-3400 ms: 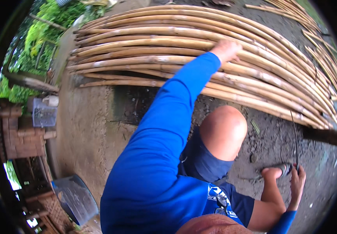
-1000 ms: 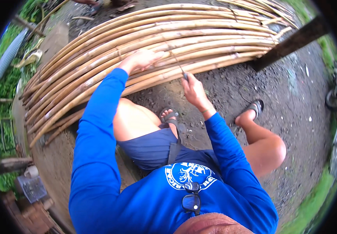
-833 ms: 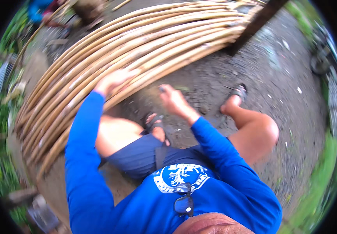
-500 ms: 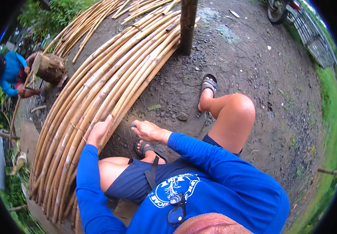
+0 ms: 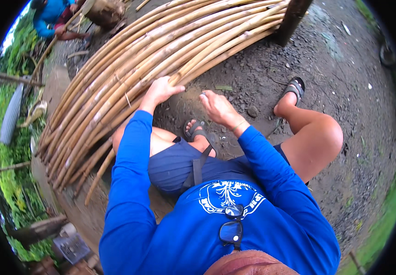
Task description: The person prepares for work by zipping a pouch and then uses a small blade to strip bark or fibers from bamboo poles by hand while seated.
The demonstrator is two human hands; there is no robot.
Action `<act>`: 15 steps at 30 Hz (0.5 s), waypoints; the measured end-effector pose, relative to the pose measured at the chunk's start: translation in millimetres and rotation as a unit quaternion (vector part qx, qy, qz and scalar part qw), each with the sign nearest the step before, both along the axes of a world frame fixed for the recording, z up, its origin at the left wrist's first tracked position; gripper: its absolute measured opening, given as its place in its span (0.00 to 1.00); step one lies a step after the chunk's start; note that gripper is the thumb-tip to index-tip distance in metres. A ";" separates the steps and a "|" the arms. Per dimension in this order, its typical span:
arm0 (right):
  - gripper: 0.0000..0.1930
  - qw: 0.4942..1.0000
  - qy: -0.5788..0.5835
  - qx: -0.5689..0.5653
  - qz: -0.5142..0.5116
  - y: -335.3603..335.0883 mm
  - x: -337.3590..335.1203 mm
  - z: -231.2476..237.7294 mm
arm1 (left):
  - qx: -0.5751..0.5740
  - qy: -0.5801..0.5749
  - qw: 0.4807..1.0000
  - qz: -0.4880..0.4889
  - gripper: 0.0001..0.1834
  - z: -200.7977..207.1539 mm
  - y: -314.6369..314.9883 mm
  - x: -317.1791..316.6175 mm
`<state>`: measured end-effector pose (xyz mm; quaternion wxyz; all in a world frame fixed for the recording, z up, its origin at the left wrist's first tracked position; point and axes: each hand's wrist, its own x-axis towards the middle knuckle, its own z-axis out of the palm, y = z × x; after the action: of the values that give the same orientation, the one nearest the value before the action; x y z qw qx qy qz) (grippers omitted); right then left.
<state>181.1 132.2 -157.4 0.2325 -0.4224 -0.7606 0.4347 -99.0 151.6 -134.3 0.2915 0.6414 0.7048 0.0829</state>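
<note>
Long tan bamboo poles (image 5: 129, 73) lie side by side in a large pile ahead and to my left. My left hand (image 5: 159, 93) is closed on a bamboo pole at the pile's near right edge, beside a pale pole end. Its thumb points right, and some of its fingers are hidden. Just to the right, my right hand (image 5: 221, 110) is closed and apart from the poles. A small grey bit shows at its fingertips, too little of it to name.
A dark upright post (image 5: 293, 22) stands at the pile's far right. Far left, a person in blue (image 5: 49, 19) sits by a log stump (image 5: 106, 11). Gravelly soil (image 5: 253, 73) stretches to the right, and a corrugated sheet (image 5: 12, 117) leans among plants.
The view has swung left, so the pile and my legs appear farther right. My left hand has moved forward along the pile's edge; my right hand stays closed and has shifted slightly right.
</note>
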 end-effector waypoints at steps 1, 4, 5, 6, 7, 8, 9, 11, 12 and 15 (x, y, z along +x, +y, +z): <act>0.18 1.000 -0.006 -0.007 0.005 -0.9 -1.0 5.8 | 0.014 0.000 1.000 0.010 0.40 0.8 -3.4 0.8; 0.18 1.000 -0.015 -0.011 0.020 -0.8 -6.8 8.0 | 0.052 0.061 0.996 0.043 0.38 -5.9 -10.8 -4.3; 0.19 0.999 -0.024 -0.011 0.019 -2.1 -6.9 7.9 | 0.042 0.063 0.996 0.047 0.36 -12.4 -10.7 -6.5; 0.19 0.999 -0.033 -0.009 0.016 -0.8 -7.9 9.0 | 0.034 0.067 0.996 0.048 0.35 -13.8 -8.6 -7.8; 0.19 0.999 -0.036 -0.010 0.024 -0.1 -7.1 8.2 | 0.032 0.063 0.996 0.056 0.35 -16.6 -10.1 -5.7; 0.20 0.999 -0.031 -0.004 0.020 0.5 -5.2 7.5 | 0.035 0.052 0.996 0.062 0.32 -19.3 -9.6 -1.7; 0.20 1.000 -0.026 0.004 0.016 1.5 -4.1 8.2 | 0.040 0.040 0.996 0.067 0.30 -19.6 -9.3 1.1; 0.21 0.999 -0.034 0.015 0.015 2.1 -4.2 4.2 | 0.036 0.038 0.996 0.077 0.30 -33.7 -6.9 0.0; 0.22 0.999 -0.042 0.025 0.005 2.6 -0.9 -0.6 | 0.032 0.036 0.996 0.077 0.29 -40.1 -1.8 3.2; 0.22 0.998 -0.060 0.015 -0.011 -7.9 0.7 -10.2 | -0.008 0.082 0.991 0.102 0.28 -41.4 -7.1 11.4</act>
<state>181.8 124.3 -167.6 0.1976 -0.4525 -0.7749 0.3947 -87.6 144.5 -175.7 0.2274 0.5687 0.7886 0.0537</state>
